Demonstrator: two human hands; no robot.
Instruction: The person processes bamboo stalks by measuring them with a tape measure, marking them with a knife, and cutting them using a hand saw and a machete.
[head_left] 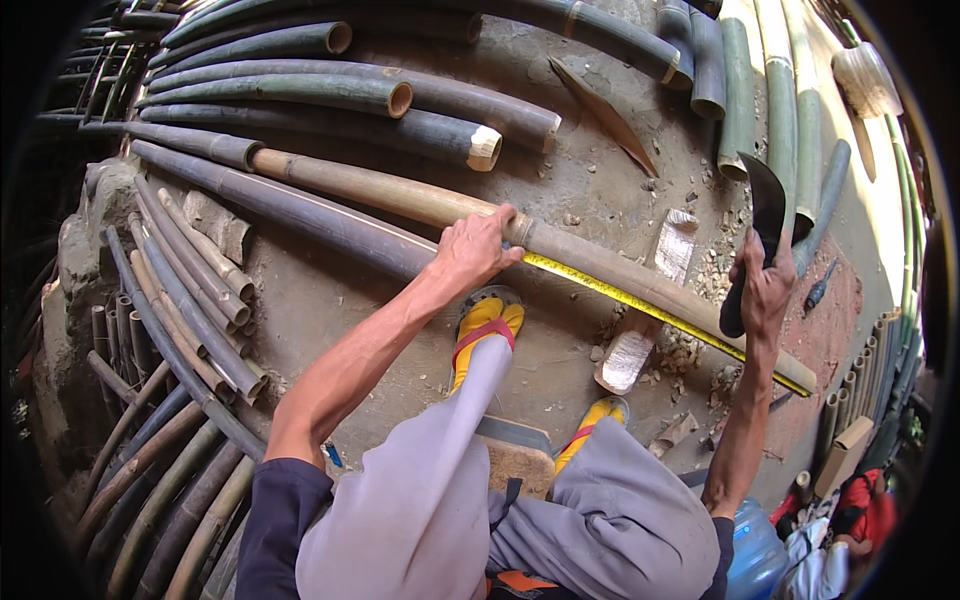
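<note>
A long tan bamboo pole (380, 190) lies slantwise before me, its cut end at the right. My left hand (475, 245) is closed at the pole's middle, beside a joint, at the near end of a yellow tape measure (630, 300). The tape runs along the pole's near side to its right end; a bit of blue shows between my fingers. My right hand (765, 285) grips a machete (768, 200) upright above the pole, its dark curved blade pointing up. The machete's handle is partly hidden by my fingers.
A pale wooden block (625, 362) lies under the pole among chips. Thick bamboo poles (400, 98) stretch across the far left, thinner ones (190, 340) at the left. A dark screwdriver-like tool (821, 286) lies right. People (865, 510) and a blue plastic bottle (757, 550) are lower right.
</note>
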